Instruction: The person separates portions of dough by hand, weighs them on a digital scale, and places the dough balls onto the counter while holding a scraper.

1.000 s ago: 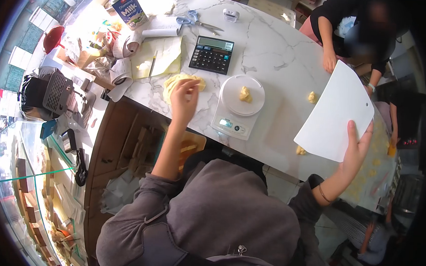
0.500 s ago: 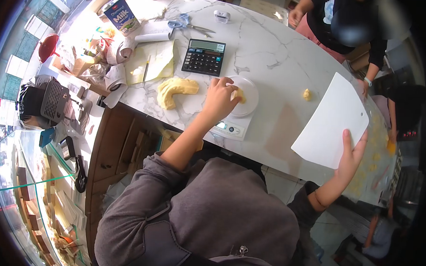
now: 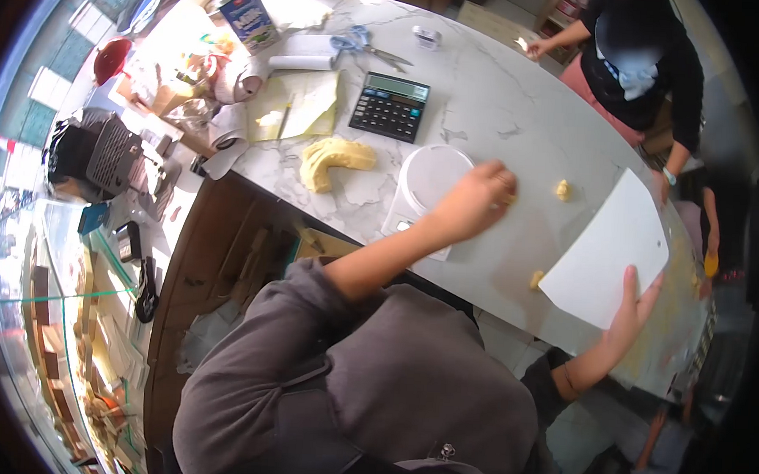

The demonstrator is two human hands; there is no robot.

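My left hand (image 3: 480, 199) is above the table just right of the white kitchen scale (image 3: 429, 173), fingers pinched around a small piece of yellow dough (image 3: 511, 199) that is mostly hidden. Nothing lies on the scale's round plate. My right hand (image 3: 633, 309) grips the lower right edge of a white plastic sheet (image 3: 609, 251) with a small hole, held tilted over the table. A dough lump (image 3: 537, 280) shows at the sheet's lower left corner, and another lump (image 3: 563, 190) lies farther back. To the left of the scale rests a large curved piece of dough (image 3: 336, 157).
Behind the dough are a calculator (image 3: 390, 107), a pen on yellowish paper (image 3: 305, 102), scissors (image 3: 362, 46) and a small white device (image 3: 426, 38). A milk carton (image 3: 248, 15) stands at back left. A person (image 3: 641, 70) stands across the table.
My left hand has moved right, off the scale, taking the small dough piece from its plate. The dough lump by the sheet's lower left corner now shows. The whole view has shifted slightly.
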